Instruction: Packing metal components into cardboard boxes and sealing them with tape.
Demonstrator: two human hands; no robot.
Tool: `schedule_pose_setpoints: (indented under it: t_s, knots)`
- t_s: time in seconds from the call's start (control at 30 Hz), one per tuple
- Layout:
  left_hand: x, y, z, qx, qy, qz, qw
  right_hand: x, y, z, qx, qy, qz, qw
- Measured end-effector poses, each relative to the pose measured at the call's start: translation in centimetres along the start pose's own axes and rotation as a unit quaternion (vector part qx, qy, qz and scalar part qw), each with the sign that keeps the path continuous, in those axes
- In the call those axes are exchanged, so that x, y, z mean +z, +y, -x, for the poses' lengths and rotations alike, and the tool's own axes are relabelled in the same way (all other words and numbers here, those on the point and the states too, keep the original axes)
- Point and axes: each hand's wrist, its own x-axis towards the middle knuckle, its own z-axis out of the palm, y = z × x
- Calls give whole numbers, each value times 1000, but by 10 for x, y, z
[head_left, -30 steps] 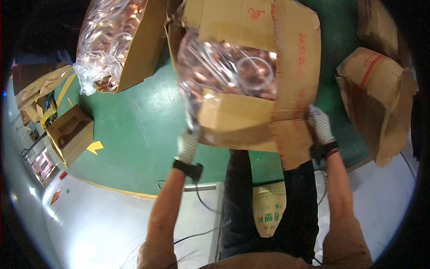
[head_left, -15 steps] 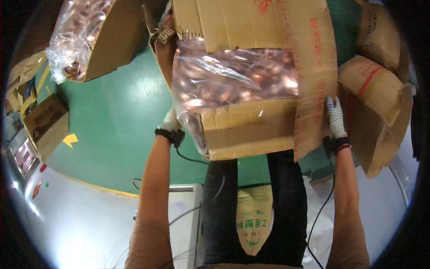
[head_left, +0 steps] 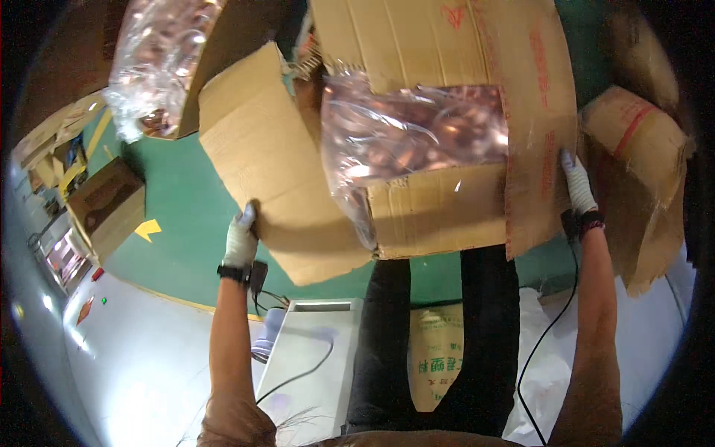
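Observation:
A cardboard box (head_left: 439, 212) sits before me, filled with shiny copper-coloured parts (head_left: 447, 123) under a clear plastic bag (head_left: 346, 141). My left hand (head_left: 242, 238), in a pale glove with grey fingertips, is closed on the outer edge of the left flap (head_left: 275, 164), which is folded outward. At the other side, my right hand (head_left: 579, 185), gloved the same way, is at the outer edge of the right flap (head_left: 540, 127). Some of its fingers are hidden behind that flap. The near and far flaps lie partly over the bag.
Another carton with bagged copper-coloured parts (head_left: 160, 56) stands at the far left. Worn cartons (head_left: 633, 141) crowd the right side. A brown box (head_left: 104, 194) is at the left on the green surface (head_left: 179, 186). Below are a white unit (head_left: 313, 357) and a printed sack (head_left: 436, 357).
My left hand has moved left and down, and the left flap now lies folded outward. The right hand stays by the right flap. The whole view has shifted slightly.

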Motion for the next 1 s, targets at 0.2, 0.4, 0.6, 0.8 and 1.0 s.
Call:
schedule_pose_setpoints:
  t_s: [0.2, 0.4, 0.6, 0.8, 1.0]
  knots:
    - [52, 87, 90, 48, 138, -44, 988, 35, -73, 51, -226, 259, 367, 864]
    - [66, 79, 109, 107, 195, 45, 974, 261, -230, 130, -125, -259, -217, 933]
    - [78, 92, 100, 116, 144, 77, 980, 459, -270, -16, 167, -134, -336, 917]
    - [51, 75, 103, 115, 143, 30, 983, 544, -262, -4, -272, 2, -228, 935]
    - [88, 96, 128, 225, 40, 93, 969, 538, -298, -7, -306, 108, 103, 940]
